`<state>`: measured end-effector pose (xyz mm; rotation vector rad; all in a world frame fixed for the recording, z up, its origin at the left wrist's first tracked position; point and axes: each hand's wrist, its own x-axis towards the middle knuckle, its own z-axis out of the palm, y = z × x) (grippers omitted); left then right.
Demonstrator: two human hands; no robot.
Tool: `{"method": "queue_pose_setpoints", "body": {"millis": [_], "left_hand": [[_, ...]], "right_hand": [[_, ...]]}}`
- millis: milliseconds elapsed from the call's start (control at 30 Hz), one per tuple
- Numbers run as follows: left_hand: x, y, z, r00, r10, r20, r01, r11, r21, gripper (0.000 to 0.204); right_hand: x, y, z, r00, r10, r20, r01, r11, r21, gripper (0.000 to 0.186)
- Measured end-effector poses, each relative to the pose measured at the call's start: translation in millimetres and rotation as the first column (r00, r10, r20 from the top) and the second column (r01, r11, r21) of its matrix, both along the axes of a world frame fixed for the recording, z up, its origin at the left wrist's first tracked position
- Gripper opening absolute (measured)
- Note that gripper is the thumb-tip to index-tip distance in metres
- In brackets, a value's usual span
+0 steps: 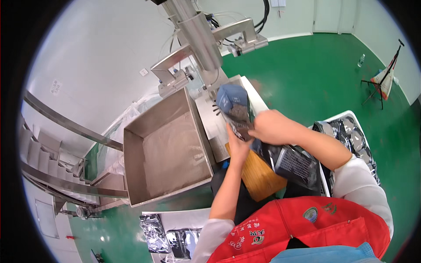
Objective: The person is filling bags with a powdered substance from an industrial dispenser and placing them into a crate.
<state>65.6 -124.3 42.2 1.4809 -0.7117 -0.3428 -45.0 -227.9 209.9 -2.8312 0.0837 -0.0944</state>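
Both my hands are on a dark plastic pouch (238, 115) with a blue-grey upper end and a brownish patch below it. My left hand (239, 147) grips its lower part from the near left side. My right hand (275, 128) is closed at its right edge, and its fingertips are partly hidden. Under my right forearm lies a black printed pouch (294, 165), partly across a wooden board (258, 175). Whether it joins the pouch in my hands I cannot tell.
To the left stands a large metal tray (201, 136) with powdery grey-brown material inside. A metal filling machine (201, 41) rises beyond my hands. At right, a white crate (351, 115) holds several dark pouches. Packages (182, 242) lie on a white surface at lower left.
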Motion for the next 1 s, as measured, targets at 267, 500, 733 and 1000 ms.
{"method": "queue_pose_setpoints", "body": {"millis": [267,500,733,1000], "left_hand": [[-112.6,62.0,-69.6,0.982,0.159,0.107,-0.177,0.964,0.197,0.116],[-109.2,72.4,-67.8,0.961,0.066,-0.268,-0.015,0.982,0.189,0.105],[2.6,73.8,15.7,0.920,0.060,0.387,-0.189,0.934,0.304,0.040],[109.3,-39.9,150.0,0.776,-0.590,0.222,0.556,0.807,0.200,0.014]], "right_hand": [[-80.4,27.9,-66.1,0.914,0.214,-0.346,-0.234,0.972,-0.016,0.014],[-74.8,1.8,-79.0,0.884,0.235,-0.404,-0.303,0.946,-0.111,0.012],[3.9,-105.2,-66.0,0.974,0.224,0.026,-0.151,0.737,-0.659,0.032],[131.2,-115.2,-19.3,0.830,-0.024,0.557,-0.360,0.740,0.568,0.036]]}}
